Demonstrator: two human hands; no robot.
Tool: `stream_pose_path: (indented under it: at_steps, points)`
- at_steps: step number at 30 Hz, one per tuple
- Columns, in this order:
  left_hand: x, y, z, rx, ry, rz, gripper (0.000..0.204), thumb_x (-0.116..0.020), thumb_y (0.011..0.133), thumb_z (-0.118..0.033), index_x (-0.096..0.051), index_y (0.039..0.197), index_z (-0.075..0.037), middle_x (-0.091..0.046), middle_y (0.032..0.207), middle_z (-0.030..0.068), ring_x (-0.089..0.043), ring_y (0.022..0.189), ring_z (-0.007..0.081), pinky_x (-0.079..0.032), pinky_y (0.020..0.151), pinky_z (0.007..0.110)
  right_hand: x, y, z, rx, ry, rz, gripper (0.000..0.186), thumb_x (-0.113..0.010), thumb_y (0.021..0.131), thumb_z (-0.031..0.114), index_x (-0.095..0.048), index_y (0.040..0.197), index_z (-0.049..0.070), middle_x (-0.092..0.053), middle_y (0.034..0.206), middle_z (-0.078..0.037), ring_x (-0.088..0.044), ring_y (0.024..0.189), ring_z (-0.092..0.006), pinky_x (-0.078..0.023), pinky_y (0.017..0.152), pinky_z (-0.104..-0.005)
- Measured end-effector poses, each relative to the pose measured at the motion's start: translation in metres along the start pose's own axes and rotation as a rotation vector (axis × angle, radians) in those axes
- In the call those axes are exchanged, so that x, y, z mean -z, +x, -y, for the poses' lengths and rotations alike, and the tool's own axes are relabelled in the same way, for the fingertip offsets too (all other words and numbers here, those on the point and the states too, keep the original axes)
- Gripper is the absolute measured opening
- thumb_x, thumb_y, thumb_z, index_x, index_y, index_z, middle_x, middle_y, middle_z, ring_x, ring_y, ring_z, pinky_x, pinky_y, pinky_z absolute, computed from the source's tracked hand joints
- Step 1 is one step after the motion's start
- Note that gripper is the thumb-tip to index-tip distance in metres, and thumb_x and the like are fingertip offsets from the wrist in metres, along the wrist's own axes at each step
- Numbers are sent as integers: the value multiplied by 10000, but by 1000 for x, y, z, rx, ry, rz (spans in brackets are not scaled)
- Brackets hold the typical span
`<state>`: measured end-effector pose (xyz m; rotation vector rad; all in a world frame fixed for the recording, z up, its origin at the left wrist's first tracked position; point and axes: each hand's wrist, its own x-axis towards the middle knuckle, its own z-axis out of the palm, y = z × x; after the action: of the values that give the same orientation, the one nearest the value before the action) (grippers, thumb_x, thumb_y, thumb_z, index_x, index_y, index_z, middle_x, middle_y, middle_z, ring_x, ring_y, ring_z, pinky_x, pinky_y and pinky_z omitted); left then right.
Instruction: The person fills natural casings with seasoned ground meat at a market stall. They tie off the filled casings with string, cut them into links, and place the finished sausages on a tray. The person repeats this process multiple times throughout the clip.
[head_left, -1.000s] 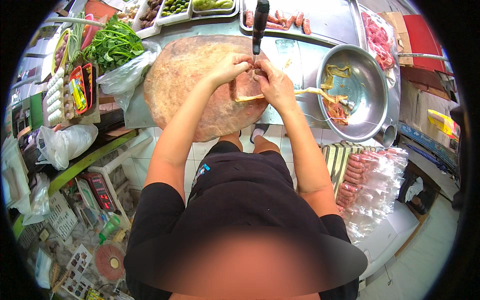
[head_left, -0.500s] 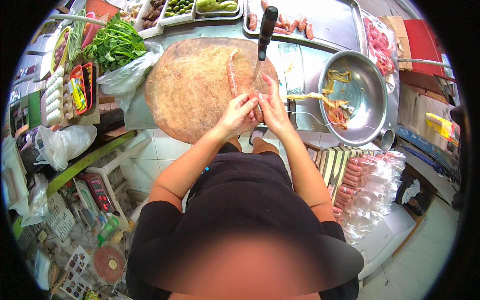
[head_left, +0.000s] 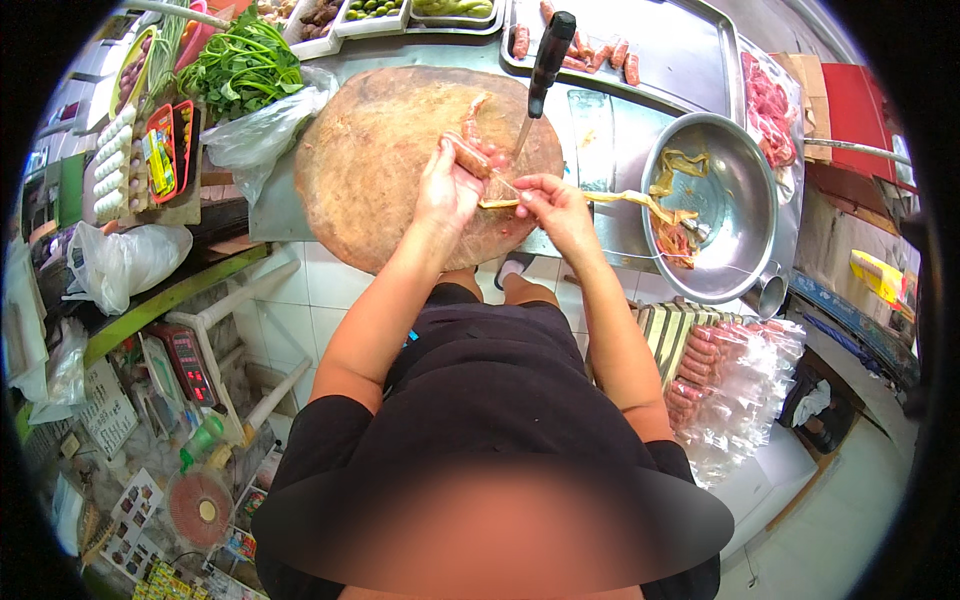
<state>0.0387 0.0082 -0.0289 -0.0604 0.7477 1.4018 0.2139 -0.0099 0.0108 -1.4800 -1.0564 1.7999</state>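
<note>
A sausage (head_left: 468,157) lies across my left hand (head_left: 450,190), gripped by the thumb and fingers above the round wooden chopping board (head_left: 380,160). Its far end bends toward the top of the board. My right hand (head_left: 556,207) is closed in a pinch beside it, on a pale sausage casing (head_left: 615,197) that trails right into a steel bowl (head_left: 740,185). A thin strand runs between the sausage's end and my right fingertips. A dark-handled knife (head_left: 550,65) stands point down in the board, just beyond my right hand.
A metal tray (head_left: 680,65) with several sausages is at the back. Raw meat (head_left: 768,110) lies at the far right. Bagged sausages (head_left: 715,370) rest low right on a striped surface. Leafy greens (head_left: 240,70) and eggs (head_left: 113,170) are on the left.
My hands were together on the sausage near the board's front edge. Now they are apart: the left has lifted the sausage up and left, the right has moved aside with the casing.
</note>
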Motion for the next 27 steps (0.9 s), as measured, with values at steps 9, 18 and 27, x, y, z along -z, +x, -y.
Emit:
stream_pose_path:
  at_steps: [9,18,27]
  points:
    - [12,41,-8,-59,-79,-12,294,-324,1060,-311,-481,1101,-65,-596,1017,186,-607,1002,354,-459,998,589,16,22,15,326,-765,-302,148,-588,876,158,-671,924,45,-671,768,-188,-663,732,-339,-510,668,-430]
    - [27,105,-18,-47,9,-110,226,-393,1042,-296,-470,1117,-97,-582,1048,183,-570,1066,396,-457,961,618,40,71,-35,246,-729,-391,188,-552,879,178,-668,906,33,-667,826,-245,-660,819,-428,-512,731,-488]
    - [-44,233,9,265,190,133,100,-482,970,-36,-515,906,-105,-540,762,52,-583,677,214,-549,654,394,54,10,-73,158,-573,-407,139,-592,862,126,-649,893,3,-656,761,-199,-665,726,-324,-503,676,-395]
